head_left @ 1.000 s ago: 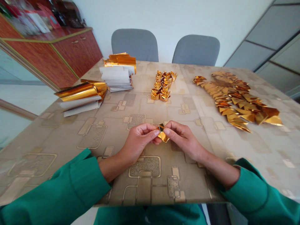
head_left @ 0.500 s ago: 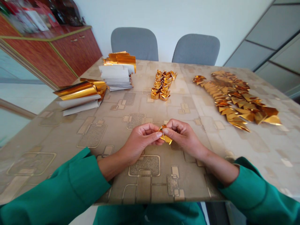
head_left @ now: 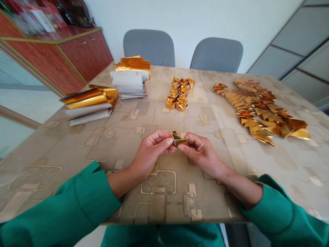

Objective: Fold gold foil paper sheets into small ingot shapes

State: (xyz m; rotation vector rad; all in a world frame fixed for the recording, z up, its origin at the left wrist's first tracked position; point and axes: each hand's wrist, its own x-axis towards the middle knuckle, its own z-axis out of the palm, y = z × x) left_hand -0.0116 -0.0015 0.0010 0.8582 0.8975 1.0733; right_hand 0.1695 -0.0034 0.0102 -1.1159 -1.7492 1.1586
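Observation:
A small folded gold foil piece is pinched between both hands just above the patterned table. My left hand grips its left end with thumb and fingers closed. My right hand pinches its right end the same way. Both forearms wear green sleeves and rest near the table's front edge. Behind the hands lies a short double row of finished gold folded pieces.
Many flat gold triangles are spread at the right. Two stacks of gold-and-white foil sheets lie at the left and back left. Two grey chairs stand behind the table, a red cabinet at the left.
The gold piece has turned from hanging below the fingertips to lying more level and higher between them. Both hands shifted their pinch slightly; nothing else on the table moved.

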